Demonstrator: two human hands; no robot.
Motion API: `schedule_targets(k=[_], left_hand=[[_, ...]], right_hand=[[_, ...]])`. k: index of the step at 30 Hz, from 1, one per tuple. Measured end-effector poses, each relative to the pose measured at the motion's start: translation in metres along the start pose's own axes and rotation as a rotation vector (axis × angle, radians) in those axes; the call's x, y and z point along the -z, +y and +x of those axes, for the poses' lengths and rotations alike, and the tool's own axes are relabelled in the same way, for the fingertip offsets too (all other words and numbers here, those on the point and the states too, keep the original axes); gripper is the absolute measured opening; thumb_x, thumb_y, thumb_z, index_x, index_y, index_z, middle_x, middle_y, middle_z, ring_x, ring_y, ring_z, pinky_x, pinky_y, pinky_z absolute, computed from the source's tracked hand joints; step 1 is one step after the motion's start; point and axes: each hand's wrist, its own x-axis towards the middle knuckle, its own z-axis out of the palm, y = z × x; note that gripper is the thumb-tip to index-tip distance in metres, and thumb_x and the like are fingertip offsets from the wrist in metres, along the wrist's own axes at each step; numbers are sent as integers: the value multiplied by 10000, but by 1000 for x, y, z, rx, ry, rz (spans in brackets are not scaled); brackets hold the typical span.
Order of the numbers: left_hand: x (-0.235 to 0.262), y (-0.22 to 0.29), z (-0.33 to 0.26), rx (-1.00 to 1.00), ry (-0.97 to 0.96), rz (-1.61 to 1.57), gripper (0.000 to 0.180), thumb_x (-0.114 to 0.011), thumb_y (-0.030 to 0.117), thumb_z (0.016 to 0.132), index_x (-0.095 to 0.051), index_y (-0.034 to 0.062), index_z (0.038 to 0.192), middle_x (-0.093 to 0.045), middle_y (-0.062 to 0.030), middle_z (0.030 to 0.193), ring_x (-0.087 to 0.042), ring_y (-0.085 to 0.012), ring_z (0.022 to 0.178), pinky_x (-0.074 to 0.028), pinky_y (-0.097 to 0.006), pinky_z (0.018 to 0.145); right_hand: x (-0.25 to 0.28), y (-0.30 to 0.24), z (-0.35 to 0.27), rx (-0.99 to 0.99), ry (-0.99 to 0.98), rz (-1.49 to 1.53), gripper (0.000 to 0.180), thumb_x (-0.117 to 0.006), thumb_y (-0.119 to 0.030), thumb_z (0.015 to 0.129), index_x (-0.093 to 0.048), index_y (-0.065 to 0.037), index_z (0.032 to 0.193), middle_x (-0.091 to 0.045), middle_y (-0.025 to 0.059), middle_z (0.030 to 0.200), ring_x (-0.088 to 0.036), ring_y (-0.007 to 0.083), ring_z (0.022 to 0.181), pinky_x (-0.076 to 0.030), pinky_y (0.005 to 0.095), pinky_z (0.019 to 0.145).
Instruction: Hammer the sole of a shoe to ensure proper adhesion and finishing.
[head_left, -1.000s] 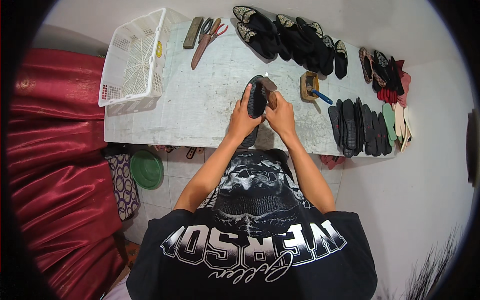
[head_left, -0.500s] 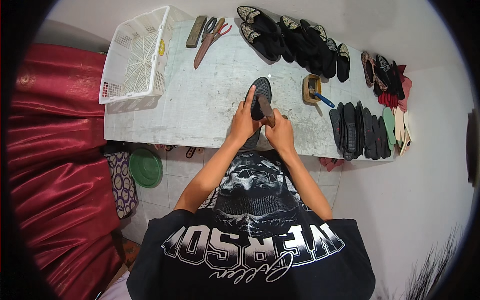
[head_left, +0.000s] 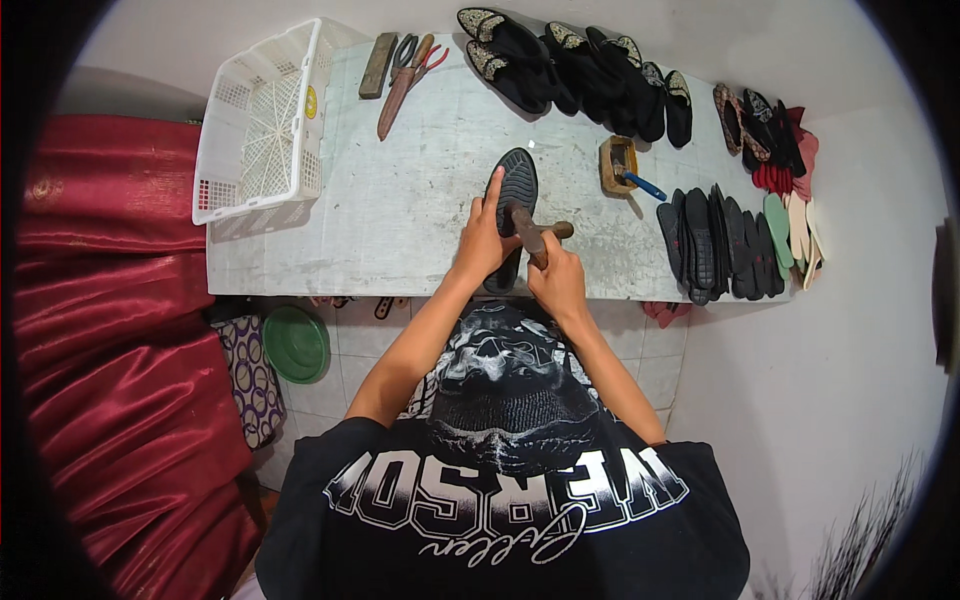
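a black shoe sole (head_left: 514,205) lies tread-up on the tabletop (head_left: 420,210), close to its near edge and a little right of the middle. the left hand (head_left: 484,243) presses down on the sole's left side, forefinger stretched up along it, the other fingers curled against its lower part. the right hand (head_left: 557,280) is closed in a fist round the handle of a hammer (head_left: 533,232), whose head sits over the sole's middle.

just right of the sole, toward the far edge, stands a small wooden box (head_left: 617,164) with a blue-handled tool (head_left: 643,185) sticking out. a row of black soles (head_left: 715,245) lies near the right near corner. black shoes (head_left: 580,65) line the far edge. a white plastic basket (head_left: 262,125) sits on the left far corner, with scissors (head_left: 403,70) beside it.
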Motion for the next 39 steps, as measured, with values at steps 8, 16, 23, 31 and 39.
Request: schedule_targets(k=[8, 16, 23, 31, 39], left_hand=[[16, -9, 5, -106, -121, -141, 1192, -795, 114, 850, -8, 266, 1731, -482, -304, 1396, -533, -496, 1301, -453, -522, 1122], [16, -29, 18, -245, -202, -277, 933, -576, 86, 1003, -20, 227, 1739, -377, -259, 1599, -408, -439, 1447, -279, -470, 1255], [11, -37, 20, -170, -192, -301, 904, -605, 158, 1024, -55, 203, 1741, -360, -184, 1678, -361, -394, 1507, -208, -478, 1262], [-4, -40, 36, -249, -55, -457, 839, -624, 98, 987, -222, 167, 1721, -368, -170, 1699, -379, -349, 1512, -230, -452, 1270], [5, -20, 50, -96, -134, -822, 858, -608, -100, 929, -282, 98, 1698, -386, -146, 1691, -470, -241, 1467, -346, -346, 1231]], right_hand=[[-3, 6, 5, 7, 78, 110, 235, -662, -55, 823, -573, -40, 1040, -692, 271, 801, -682, 525, 847, -525, 584, 726], [0, 0, 11, -63, 125, 126, 160, -656, -46, 852, -569, -9, 982, -671, 273, 784, -672, 522, 825, -517, 552, 702], [-4, -9, 3, -71, 187, 154, 121, -637, -22, 876, -573, -1, 976, -653, 244, 743, -670, 492, 766, -513, 493, 668], [-7, -12, -5, -69, 242, 257, 146, -637, -34, 874, -593, -17, 1013, -646, 254, 741, -669, 504, 774, -511, 522, 669], [-12, 0, -8, -65, 218, 213, 159, -644, -32, 858, -578, -21, 1003, -649, 257, 752, -667, 504, 778, -509, 526, 674]])
